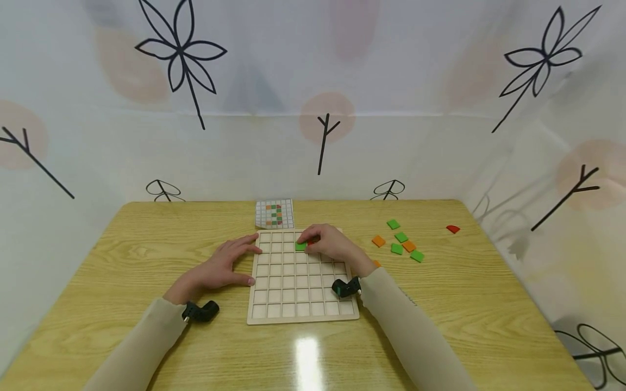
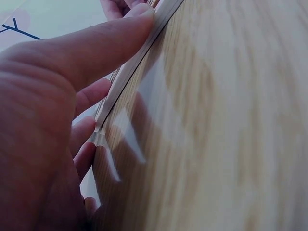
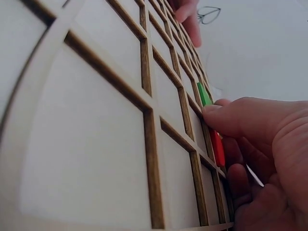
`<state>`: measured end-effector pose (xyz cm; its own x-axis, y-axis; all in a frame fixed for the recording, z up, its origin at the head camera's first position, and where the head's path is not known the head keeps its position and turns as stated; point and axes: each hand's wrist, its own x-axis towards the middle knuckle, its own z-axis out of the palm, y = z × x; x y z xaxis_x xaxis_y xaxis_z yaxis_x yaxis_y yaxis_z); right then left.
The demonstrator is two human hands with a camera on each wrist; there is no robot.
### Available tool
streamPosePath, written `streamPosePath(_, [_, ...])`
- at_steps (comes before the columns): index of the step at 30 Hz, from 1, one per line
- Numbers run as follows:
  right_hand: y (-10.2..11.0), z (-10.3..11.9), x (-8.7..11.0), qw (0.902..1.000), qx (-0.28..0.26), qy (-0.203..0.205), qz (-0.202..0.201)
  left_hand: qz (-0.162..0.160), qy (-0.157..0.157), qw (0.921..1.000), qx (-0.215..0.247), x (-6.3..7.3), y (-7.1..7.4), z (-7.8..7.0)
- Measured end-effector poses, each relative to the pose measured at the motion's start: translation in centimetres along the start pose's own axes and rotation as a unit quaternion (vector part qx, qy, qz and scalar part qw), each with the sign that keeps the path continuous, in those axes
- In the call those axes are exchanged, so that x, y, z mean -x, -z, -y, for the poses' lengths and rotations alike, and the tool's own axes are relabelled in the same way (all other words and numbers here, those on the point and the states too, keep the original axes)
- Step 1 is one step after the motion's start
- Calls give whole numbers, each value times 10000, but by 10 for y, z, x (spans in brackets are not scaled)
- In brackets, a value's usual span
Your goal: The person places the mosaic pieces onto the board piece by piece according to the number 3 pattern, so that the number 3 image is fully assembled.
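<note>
Green tile (image 1: 300, 246), its room: closed off by a pale backdrop (image 1: 254, 152), printed with dark line-drawn plants and soft pink blots;
Wood-grain bench (image 1: 161, 244): glossy toward the near side; loose pieces would likely be slid over it easily;
Grid board (image 1: 288, 295): laid flat on the bench; judged light and stiff; best steadied by its rim;
Left hand (image 1: 226, 264): spread, with fingertips and thumb rested at the board's left edge;
Right hand (image 1: 329, 241): thumb and fingers pinching the green tile at the board's upper rows; a red piece (image 3: 217, 149) is seen just beside it;
Pattern card (image 1: 261, 212): laid beyond the board; judged thin and easily creased;
Orange tiles (image 1: 379, 241), spare green tiles (image 1: 393, 224): scattered right of the board;
Green tile, handling: probably light, rigid, slightly slick, hardly fragile; best taken by opposite edges; whether it is seated in a cell cannot be told.
</note>
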<state>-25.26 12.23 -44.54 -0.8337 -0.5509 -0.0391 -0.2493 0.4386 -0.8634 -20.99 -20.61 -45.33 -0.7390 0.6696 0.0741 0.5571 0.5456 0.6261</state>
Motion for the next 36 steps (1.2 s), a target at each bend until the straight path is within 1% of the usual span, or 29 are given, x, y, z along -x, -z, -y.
streamPosePath(8, [-1, 1, -2, 9999, 92, -82, 5, -12, -6, 10000, -1, 2, 0, 0])
streamPosePath(17, [1, 3, -1, 9998, -61, -154, 62, -56, -48, 10000, -52, 3, 1, 1])
streamPosePath(20, [4, 2, -2, 9998, -115, -187, -19, -39, -61, 10000, -39, 2, 1, 1])
streamPosePath(28, [11, 2, -2, 9976, -238, -453, -473, -52, -157, 9998, -117, -2, 1, 5])
streamPosePath(31, [14, 3, 1, 9974, -187, -451, -529, -41, -156, 9998, -130, -2, 0, 7])
streamPosePath(36, [21, 4, 7, 9977, -24, -297, -616, -17, -118, 9998, -159, -1, -1, 7])
